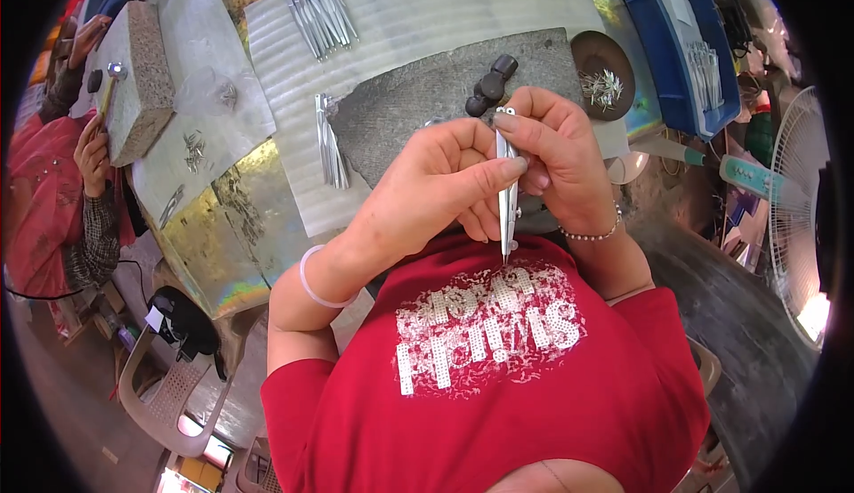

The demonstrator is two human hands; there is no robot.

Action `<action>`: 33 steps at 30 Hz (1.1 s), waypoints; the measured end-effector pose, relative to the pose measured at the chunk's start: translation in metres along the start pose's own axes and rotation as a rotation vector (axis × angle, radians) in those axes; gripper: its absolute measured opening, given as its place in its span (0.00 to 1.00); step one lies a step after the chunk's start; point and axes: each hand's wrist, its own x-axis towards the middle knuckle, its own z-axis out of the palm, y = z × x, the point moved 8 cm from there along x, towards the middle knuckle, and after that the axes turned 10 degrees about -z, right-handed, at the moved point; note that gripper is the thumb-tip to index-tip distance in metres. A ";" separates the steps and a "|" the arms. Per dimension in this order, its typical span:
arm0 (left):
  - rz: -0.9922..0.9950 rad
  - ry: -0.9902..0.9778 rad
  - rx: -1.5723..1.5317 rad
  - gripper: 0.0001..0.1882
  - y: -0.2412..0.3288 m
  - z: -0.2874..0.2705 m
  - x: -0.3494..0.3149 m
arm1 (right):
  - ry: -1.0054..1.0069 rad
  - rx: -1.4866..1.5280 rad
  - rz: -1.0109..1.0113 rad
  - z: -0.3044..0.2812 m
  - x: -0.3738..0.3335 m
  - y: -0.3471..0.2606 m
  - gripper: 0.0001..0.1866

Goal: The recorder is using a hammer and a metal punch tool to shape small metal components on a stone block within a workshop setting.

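Note:
Both my hands hold one slim, shiny metal tweezer-like piece (pixel 508 213) close to my chest, its pointed tip down over my red shirt. My left hand (pixel 436 186) pinches its upper part with thumb and forefinger. My right hand (pixel 556 159) grips its top end from the other side, a bead bracelet on that wrist. A white band circles my left wrist. Just beyond my hands lies a dark stone slab (pixel 418 92) with black round weights (pixel 491 84) on it.
A bundle of metal strips (pixel 331 141) and a fanned row of them (pixel 322 14) lie on a white corrugated sheet (pixel 400 12). A dark bowl of small metal bits (pixel 603 66) sits to the right, beside a blue tray (pixel 676 39). Another person in red (pixel 53 199) works at a stone block (pixel 138 79) on the left. A fan (pixel 796 208) stands to the right.

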 end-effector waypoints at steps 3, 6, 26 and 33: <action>0.004 0.003 -0.009 0.09 0.000 -0.001 0.002 | -0.012 0.017 0.004 0.001 0.001 0.000 0.08; 0.008 -0.017 -0.006 0.11 0.001 -0.002 0.003 | -0.010 0.020 0.000 0.001 0.003 0.000 0.08; 0.803 0.728 0.705 0.13 0.029 -0.034 -0.078 | -0.112 -1.451 -0.780 -0.048 0.184 -0.122 0.13; 0.665 0.690 0.906 0.10 0.014 -0.038 -0.064 | 0.020 -1.634 -0.783 -0.063 0.201 -0.104 0.14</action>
